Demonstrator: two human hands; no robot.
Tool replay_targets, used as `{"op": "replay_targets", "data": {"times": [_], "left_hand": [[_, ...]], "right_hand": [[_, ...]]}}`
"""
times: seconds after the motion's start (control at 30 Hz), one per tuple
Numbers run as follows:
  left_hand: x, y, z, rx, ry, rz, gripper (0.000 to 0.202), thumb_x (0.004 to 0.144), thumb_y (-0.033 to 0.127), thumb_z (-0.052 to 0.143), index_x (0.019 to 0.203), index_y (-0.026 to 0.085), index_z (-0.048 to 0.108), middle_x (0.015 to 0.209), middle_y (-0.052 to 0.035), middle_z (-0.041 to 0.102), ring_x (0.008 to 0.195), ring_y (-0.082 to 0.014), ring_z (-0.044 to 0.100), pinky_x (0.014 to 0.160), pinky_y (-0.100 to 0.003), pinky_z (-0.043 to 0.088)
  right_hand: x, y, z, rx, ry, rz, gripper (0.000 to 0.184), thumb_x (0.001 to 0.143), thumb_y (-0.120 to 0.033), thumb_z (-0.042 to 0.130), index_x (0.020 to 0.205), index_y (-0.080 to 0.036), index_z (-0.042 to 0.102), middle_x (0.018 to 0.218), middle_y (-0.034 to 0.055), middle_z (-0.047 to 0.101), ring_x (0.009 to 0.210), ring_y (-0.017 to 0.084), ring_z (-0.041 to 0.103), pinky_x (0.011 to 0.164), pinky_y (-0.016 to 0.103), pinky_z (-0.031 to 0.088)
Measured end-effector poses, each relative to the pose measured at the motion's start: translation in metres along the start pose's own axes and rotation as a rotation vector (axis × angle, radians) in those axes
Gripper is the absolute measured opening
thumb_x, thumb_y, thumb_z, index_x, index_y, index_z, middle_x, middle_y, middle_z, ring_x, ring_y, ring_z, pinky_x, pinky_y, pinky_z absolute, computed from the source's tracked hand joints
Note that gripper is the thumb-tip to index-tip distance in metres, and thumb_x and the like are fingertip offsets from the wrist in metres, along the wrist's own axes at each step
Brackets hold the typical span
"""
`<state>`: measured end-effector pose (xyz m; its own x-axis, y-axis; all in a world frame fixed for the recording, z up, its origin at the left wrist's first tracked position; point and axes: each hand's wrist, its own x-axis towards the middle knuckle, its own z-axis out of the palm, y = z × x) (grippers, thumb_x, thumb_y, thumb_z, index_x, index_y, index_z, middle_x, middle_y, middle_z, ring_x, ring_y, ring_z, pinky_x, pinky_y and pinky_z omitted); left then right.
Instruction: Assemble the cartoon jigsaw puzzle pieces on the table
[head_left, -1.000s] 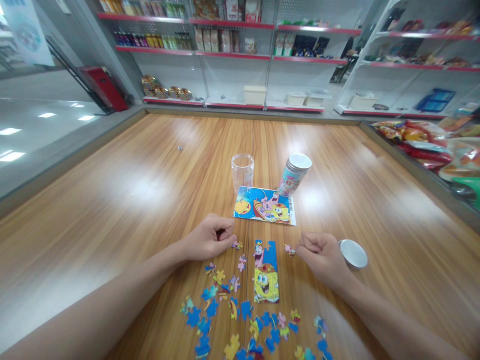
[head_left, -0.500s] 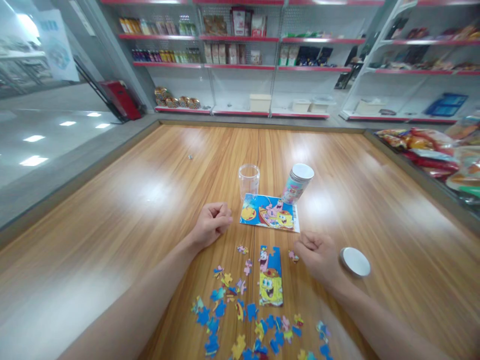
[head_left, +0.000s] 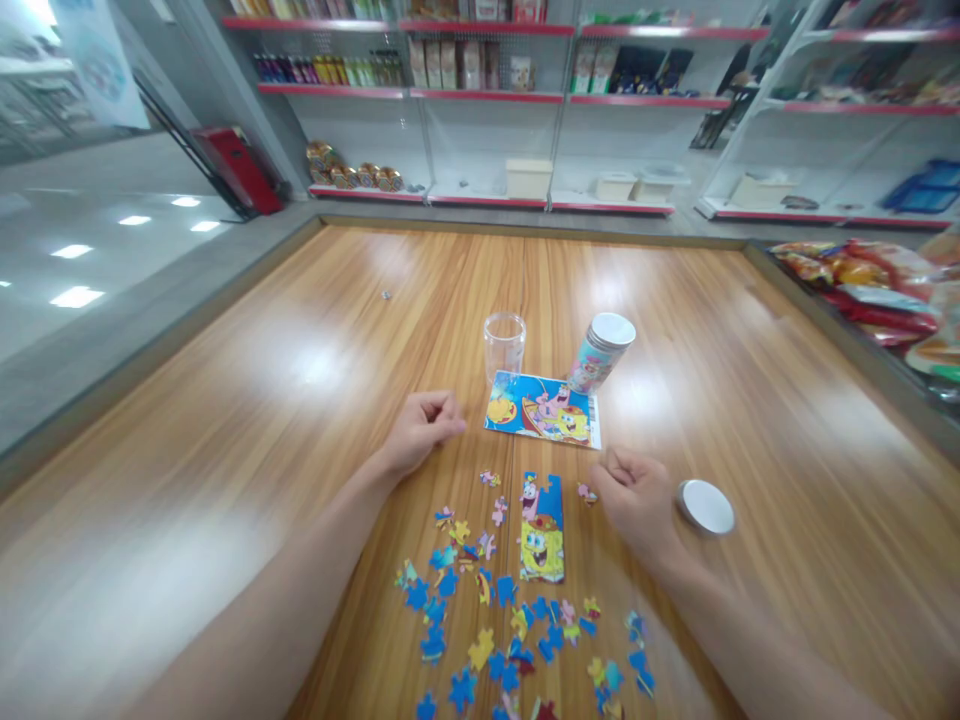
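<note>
My left hand [head_left: 421, 430] rests on the wooden table [head_left: 262, 400] with its fingers curled shut and nothing visible in them, left of the cartoon picture card [head_left: 543, 408]. My right hand [head_left: 636, 492] is loosely fisted beside a small loose puzzle piece [head_left: 586, 491]; I cannot make out anything in its fingers. Between the hands lies a joined strip of puzzle [head_left: 542, 527]. Several loose pieces [head_left: 480, 610] are scattered nearer to me.
A clear plastic cup [head_left: 504, 342] and a printed canister [head_left: 602, 353] stand behind the card. A round metal lid [head_left: 705, 506] lies right of my right hand. Snack bags [head_left: 870, 285] sit at the table's right edge. Shop shelves [head_left: 480, 100] line the back.
My left hand has drawn back from the loose pieces and moved up toward the card. My right hand stayed by the small piece. The view shifted slightly.
</note>
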<state>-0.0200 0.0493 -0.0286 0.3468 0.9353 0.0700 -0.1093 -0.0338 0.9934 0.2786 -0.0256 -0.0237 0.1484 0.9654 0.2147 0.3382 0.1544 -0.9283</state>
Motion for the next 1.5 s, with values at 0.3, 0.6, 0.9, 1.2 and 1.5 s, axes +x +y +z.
{"op": "replay_targets", "data": {"times": [0.3,0.6,0.9,1.2,1.5], "left_hand": [[-0.017,0.044,-0.001,0.501,-0.579,-0.309,0.024,0.076,0.034,0.073,0.087,0.015,0.064,0.057,0.0078,0.039,0.050,-0.0067,0.035,0.050,-0.020,0.029],[-0.033,0.079,0.017,1.132,-0.733,-0.446,0.022,0.063,0.030,0.083,0.073,0.017,0.068,0.065,0.0017,0.061,0.055,-0.0103,0.046,0.052,-0.025,0.026],[-0.035,0.081,0.060,1.522,-0.748,-0.411,0.033,0.070,0.045,0.083,0.072,0.014,0.072,0.066,-0.0059,0.065,0.064,-0.0187,0.061,0.056,-0.027,0.038],[-0.045,0.080,0.081,1.496,-0.671,-0.188,0.043,0.080,0.055,0.073,0.074,0.013,0.073,0.066,-0.0108,0.067,0.065,-0.0236,0.066,0.060,-0.030,0.048],[-0.050,0.064,0.099,1.415,-0.624,-0.191,0.040,0.078,0.048,0.078,0.066,0.011,0.070,0.053,-0.0065,0.059,0.056,-0.0216,0.063,0.059,-0.031,0.050]], "right_hand": [[-0.003,0.003,-0.011,-0.006,-0.133,-0.043,0.042,0.078,-0.016,0.056,0.062,-0.023,0.018,0.058,-0.0064,0.017,0.052,0.007,0.021,0.048,0.021,0.028],[-0.005,0.010,-0.011,-0.069,-0.180,-0.071,0.043,0.078,-0.017,0.057,0.064,-0.023,0.017,0.059,-0.0060,0.018,0.055,0.009,0.022,0.050,0.023,0.030],[-0.005,0.013,-0.010,-0.081,-0.204,-0.080,0.045,0.079,-0.017,0.059,0.064,-0.023,0.017,0.061,-0.0056,0.018,0.056,0.009,0.022,0.052,0.025,0.028],[-0.004,0.014,-0.009,-0.086,-0.197,-0.077,0.045,0.079,-0.016,0.058,0.064,-0.023,0.017,0.061,-0.0056,0.018,0.055,0.009,0.022,0.052,0.024,0.028],[-0.004,0.010,-0.008,-0.076,-0.197,-0.080,0.044,0.077,-0.019,0.059,0.062,-0.022,0.018,0.059,-0.0052,0.019,0.055,0.009,0.023,0.051,0.023,0.028]]}}
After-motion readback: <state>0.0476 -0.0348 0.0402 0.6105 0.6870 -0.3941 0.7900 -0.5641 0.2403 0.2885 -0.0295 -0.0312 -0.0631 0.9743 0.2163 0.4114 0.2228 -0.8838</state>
